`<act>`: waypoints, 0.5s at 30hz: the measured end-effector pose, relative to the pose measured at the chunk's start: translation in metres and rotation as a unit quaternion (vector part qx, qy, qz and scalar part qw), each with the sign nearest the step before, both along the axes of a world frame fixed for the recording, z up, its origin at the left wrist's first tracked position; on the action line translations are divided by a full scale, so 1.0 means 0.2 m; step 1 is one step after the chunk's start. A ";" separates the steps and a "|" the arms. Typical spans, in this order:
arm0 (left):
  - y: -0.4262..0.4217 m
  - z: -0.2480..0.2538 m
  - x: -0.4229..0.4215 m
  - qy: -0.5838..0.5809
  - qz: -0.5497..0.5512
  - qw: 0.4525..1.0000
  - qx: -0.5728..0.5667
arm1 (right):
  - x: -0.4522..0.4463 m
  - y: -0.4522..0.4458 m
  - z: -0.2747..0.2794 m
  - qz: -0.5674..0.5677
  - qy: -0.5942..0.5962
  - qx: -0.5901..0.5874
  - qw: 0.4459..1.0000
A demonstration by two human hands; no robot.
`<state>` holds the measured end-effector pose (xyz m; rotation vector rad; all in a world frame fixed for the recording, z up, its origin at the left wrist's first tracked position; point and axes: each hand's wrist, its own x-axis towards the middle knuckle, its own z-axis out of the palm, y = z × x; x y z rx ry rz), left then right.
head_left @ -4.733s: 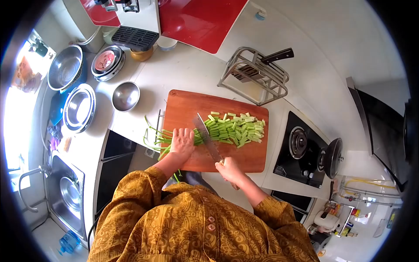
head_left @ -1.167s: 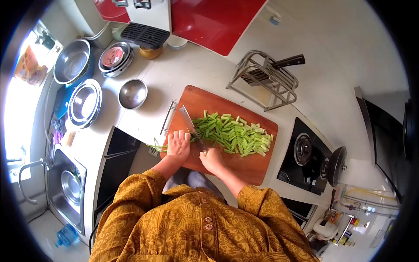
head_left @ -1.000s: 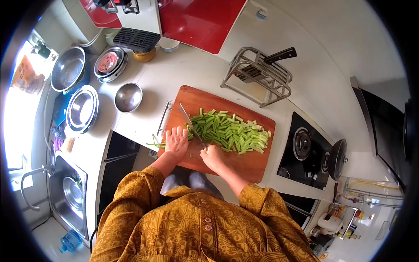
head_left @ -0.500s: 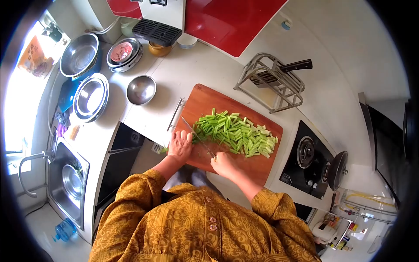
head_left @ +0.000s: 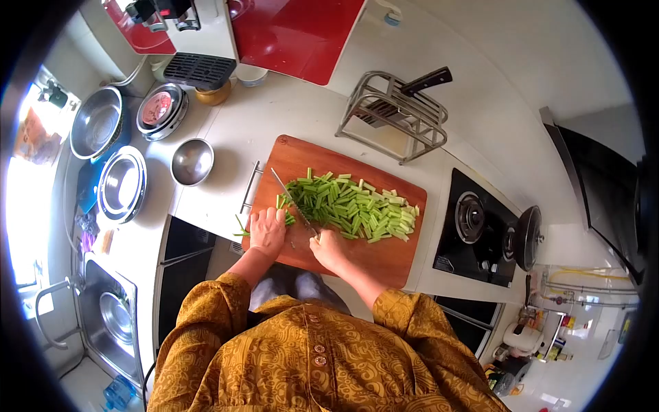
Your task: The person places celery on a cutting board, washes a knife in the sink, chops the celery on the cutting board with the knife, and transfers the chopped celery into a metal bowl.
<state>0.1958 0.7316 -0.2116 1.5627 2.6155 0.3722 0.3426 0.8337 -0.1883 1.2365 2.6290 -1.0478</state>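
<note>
Head view: left hand [head_left: 267,230] lies spread over green stems [head_left: 289,219] beside the knife [head_left: 293,201] clamped in the right hand [head_left: 329,248].

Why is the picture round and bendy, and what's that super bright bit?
In the head view, black rounds off the corners and things near the edges look bent, like through a very wide lens; in that same view, the bright white window is washed out by glare, while the chopped green stalks on the reddish-brown rectangular wooden board look fairly clear.
</note>
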 end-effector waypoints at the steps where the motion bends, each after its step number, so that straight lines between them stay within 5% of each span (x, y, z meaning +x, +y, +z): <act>1: 0.01 0.01 0.00 -0.015 0.003 1.000 -0.005 | 0.02 0.01 -0.01 -0.003 0.000 0.001 1.000; 8: -0.11 0.20 -0.05 -0.071 0.031 0.996 -0.048 | 0.03 0.00 0.26 0.036 0.028 -0.110 0.993; 10: -0.13 0.16 -0.05 -0.078 0.033 0.995 -0.048 | 0.01 0.00 0.32 0.092 -0.042 -0.082 0.991; 15: -0.14 -0.03 0.01 -0.006 0.020 1.000 -0.010 | -0.03 0.03 0.11 0.098 -0.113 -0.139 0.979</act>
